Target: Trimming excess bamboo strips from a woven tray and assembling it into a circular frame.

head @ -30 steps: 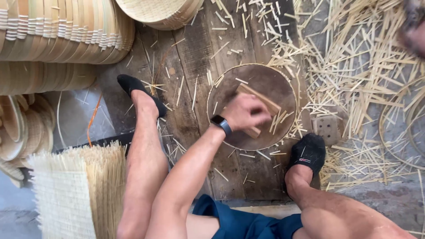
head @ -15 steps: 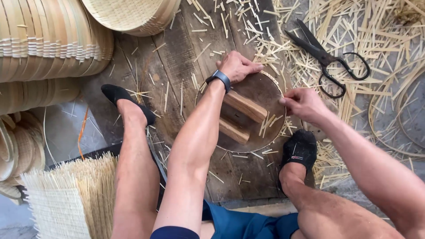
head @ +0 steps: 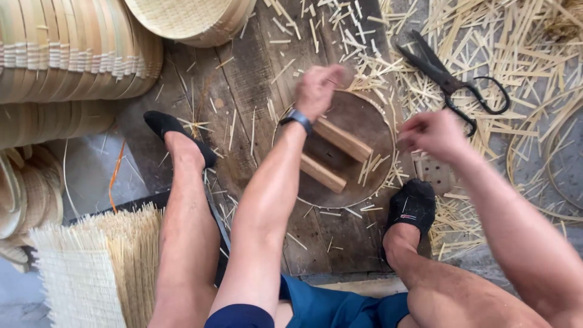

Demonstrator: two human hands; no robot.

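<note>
My left hand is closed at the far rim of a round wooden disc that lies on the plank floor. My right hand pinches at the disc's right rim. Both seem to grip a thin bamboo hoop that runs round the disc, though the hands are blurred. Two short wooden bars lie side by side on the disc. My feet in black socks rest on either side of it.
Black scissors lie beyond my right hand among scattered bamboo strips. Stacks of woven bamboo trays fill the left, a woven basket the top. A woven mat lies at bottom left. Loose hoops are at right.
My left hand moved from the middle of the disc to its far rim. My right hand came into view and settled at the right rim. The scissors came into view.
</note>
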